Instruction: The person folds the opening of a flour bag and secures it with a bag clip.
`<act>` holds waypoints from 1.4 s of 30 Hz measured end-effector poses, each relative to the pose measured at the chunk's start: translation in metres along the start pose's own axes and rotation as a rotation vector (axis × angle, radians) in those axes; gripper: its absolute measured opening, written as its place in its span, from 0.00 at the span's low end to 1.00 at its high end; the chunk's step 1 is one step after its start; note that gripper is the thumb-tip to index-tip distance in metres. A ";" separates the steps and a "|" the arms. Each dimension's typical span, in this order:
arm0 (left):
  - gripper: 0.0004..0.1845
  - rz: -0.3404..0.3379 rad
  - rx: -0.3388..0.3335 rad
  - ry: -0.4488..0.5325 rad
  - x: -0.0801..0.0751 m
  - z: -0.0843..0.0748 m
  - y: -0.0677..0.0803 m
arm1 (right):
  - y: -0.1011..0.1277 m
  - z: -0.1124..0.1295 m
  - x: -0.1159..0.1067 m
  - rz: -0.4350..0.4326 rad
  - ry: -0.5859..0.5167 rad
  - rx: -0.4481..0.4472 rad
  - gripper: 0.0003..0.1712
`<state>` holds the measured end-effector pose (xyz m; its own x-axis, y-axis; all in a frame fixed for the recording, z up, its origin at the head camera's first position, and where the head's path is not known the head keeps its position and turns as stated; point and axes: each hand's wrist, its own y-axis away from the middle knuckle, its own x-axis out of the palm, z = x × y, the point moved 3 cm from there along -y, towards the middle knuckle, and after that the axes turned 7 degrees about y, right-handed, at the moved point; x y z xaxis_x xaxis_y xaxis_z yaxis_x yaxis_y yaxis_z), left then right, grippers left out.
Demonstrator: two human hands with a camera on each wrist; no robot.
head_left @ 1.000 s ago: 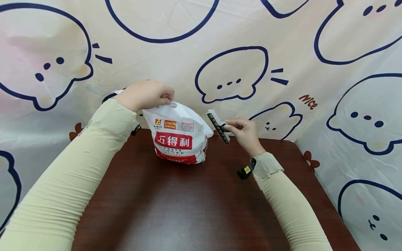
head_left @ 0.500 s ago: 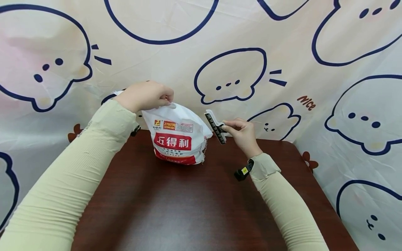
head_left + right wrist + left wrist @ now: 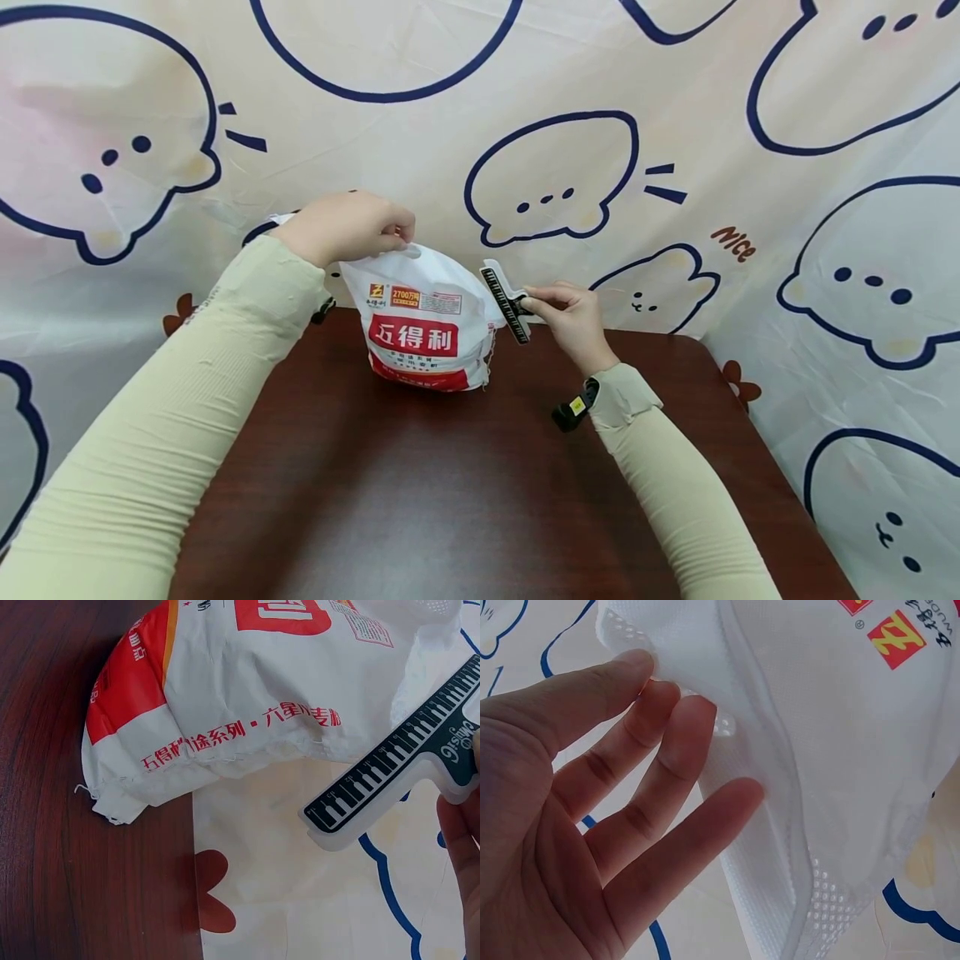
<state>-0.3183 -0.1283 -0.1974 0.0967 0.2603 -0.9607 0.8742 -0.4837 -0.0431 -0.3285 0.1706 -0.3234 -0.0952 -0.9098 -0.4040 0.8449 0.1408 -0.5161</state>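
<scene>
A white woven flour bag (image 3: 416, 292) with red printed panels stands on the brown table, its top pulled up toward the left. My left hand (image 3: 356, 227) pinches the bag's top edge; in the left wrist view, thumb and index finger meet at the white rim (image 3: 769, 825) while the other fingers spread loosely. A long black-and-white clip (image 3: 506, 302) with a piano-key pattern is between thumb and fingers of my right hand (image 3: 573, 325), beside the bag's upper right side. In the right wrist view the clip (image 3: 397, 750) hides part of the bag; whether they touch, I cannot tell.
The dark brown table (image 3: 450, 500) extends in front of the bag and under both forearms. Behind it hangs a pale cloth (image 3: 405, 158) with blue cartoon outlines, close to the bag's back. A black wrist camera (image 3: 573, 408) sits on my right wrist.
My right hand has moved a little to the left with the clip, bringing it nearer the bag's right side. The left hand and the bag look unmoved.
</scene>
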 end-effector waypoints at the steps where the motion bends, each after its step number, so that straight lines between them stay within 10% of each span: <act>1: 0.06 0.001 -0.001 -0.001 0.000 0.000 0.000 | 0.000 0.001 0.000 0.002 -0.002 0.003 0.10; 34: 0.07 -0.016 0.008 -0.008 0.000 0.002 0.001 | -0.003 0.002 0.017 0.034 -0.172 -0.044 0.11; 42: 0.07 -0.016 0.005 -0.008 0.000 0.003 0.001 | -0.006 0.003 0.019 0.001 -0.053 -0.070 0.09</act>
<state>-0.3192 -0.1308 -0.1981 0.0786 0.2614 -0.9620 0.8731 -0.4839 -0.0601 -0.3336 0.1514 -0.3262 -0.0645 -0.9287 -0.3652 0.8059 0.1673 -0.5679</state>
